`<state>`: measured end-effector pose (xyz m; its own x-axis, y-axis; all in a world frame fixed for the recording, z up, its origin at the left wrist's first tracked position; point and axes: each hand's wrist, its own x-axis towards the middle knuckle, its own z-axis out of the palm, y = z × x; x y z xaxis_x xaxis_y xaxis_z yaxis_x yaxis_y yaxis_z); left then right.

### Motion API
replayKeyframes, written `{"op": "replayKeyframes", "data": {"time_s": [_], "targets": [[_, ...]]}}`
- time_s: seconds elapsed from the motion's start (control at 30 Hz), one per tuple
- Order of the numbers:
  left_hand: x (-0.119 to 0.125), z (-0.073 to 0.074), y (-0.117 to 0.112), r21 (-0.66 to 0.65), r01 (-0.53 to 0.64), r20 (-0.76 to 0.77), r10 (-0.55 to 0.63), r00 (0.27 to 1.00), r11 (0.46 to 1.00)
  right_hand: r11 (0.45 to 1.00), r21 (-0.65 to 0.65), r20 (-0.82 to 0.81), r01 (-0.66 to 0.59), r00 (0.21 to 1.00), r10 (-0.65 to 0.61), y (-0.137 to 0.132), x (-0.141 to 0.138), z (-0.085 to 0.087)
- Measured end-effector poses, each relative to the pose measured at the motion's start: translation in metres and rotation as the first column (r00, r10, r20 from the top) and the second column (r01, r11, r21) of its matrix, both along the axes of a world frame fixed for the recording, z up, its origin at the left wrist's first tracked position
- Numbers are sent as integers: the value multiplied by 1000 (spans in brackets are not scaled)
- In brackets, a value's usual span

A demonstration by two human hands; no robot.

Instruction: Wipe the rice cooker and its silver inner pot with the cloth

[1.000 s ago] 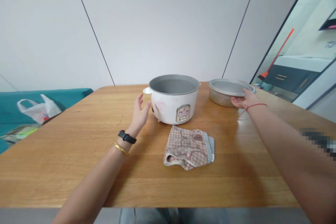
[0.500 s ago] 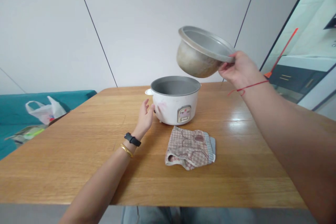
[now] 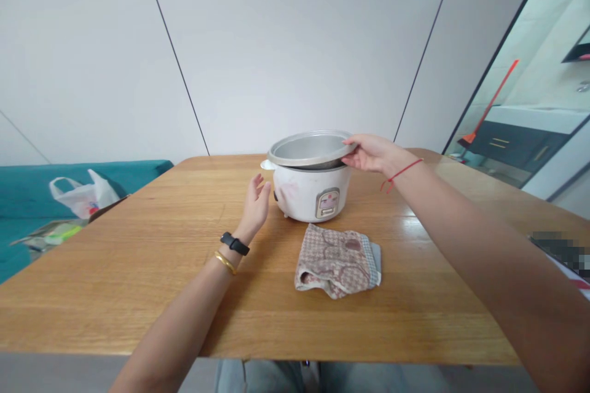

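Observation:
A white rice cooker (image 3: 295, 196) with a small front switch panel stands on the wooden table. Its grey metal inner pot (image 3: 308, 148) sits mostly inside the cooker, tilted, the right side of the rim raised above the body. My right hand (image 3: 366, 152) pinches that right rim, thumb and fingers on either side. Just left of the cooker, my left hand (image 3: 257, 204) hovers with fingers apart, holding nothing. A folded brown patterned cloth (image 3: 338, 261) lies in front of the cooker.
The wooden table (image 3: 161, 258) reaches back to a pale wall. At left, a teal sofa (image 3: 142, 175) carries a white plastic bag (image 3: 85, 196). Through the doorway on the right stands an orange-handled broom (image 3: 493, 98). A partly blurred object lies at the right edge.
My right hand has brought the inner pot down and left, from the air above into the rice cooker. My left hand stays nearly where it was.

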<state>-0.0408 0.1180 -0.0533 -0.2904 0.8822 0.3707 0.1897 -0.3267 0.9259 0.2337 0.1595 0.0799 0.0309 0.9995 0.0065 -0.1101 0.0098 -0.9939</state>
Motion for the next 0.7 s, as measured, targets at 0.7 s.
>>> {"op": "replayKeyframes", "data": {"time_s": [0.7], "targets": [[82,22,57,-161,526,208,-493,845,835,782,592,348,194,814,-465,-4,51,-165]]}}
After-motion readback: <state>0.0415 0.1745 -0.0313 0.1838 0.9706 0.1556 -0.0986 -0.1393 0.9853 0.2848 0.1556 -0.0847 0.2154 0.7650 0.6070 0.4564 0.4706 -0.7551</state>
